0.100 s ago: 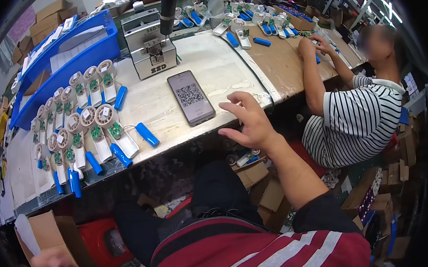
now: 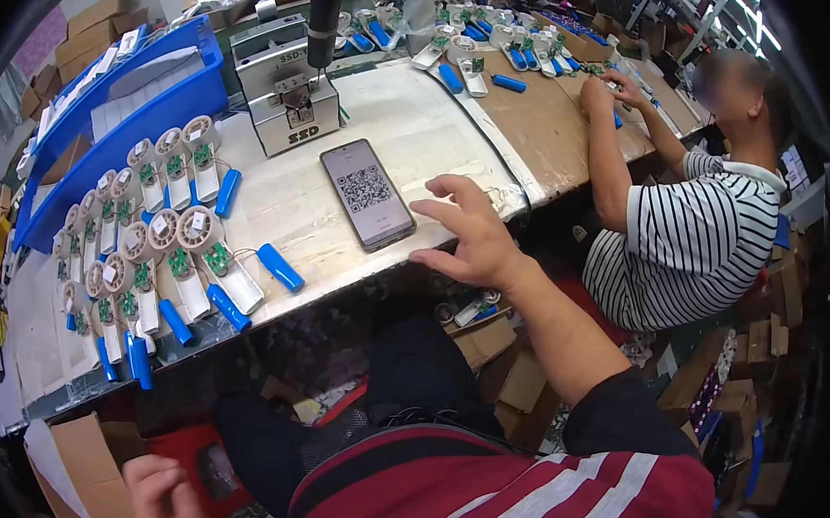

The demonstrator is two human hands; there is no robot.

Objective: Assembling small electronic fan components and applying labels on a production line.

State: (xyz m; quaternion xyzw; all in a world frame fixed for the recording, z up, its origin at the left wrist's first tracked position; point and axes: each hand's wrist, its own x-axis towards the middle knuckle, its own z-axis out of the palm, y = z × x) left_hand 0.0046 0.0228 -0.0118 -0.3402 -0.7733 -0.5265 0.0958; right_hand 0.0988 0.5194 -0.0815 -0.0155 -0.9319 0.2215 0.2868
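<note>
My right hand [image 2: 468, 233] hovers at the table's front edge, fingers spread and nothing in it. Close to its fingertips, a smartphone [image 2: 367, 195] lies face up with a square code on its screen. My left hand [image 2: 175, 512] is low at the left, beside an open cardboard box [image 2: 94, 484]; its fingers are loosely bent and apart, with nothing visible in them. Left of the phone stand rows of small white fan units [image 2: 200, 228] with green circuit boards, wired to blue cylindrical batteries [image 2: 280, 267]. Some batteries hang over the front edge.
A metal bench machine [image 2: 294, 113] stands behind the phone, a dark tool hanging above it. A blue bin [image 2: 199, 67] is at the back left. On the right a person in a striped shirt [image 2: 702, 239] works at a brown board [image 2: 551, 139]. More fan units sit farther back.
My left hand has risen and moved right, away from the lower left corner. My right hand stays spread beside the phone, and the view has shifted slightly.
</note>
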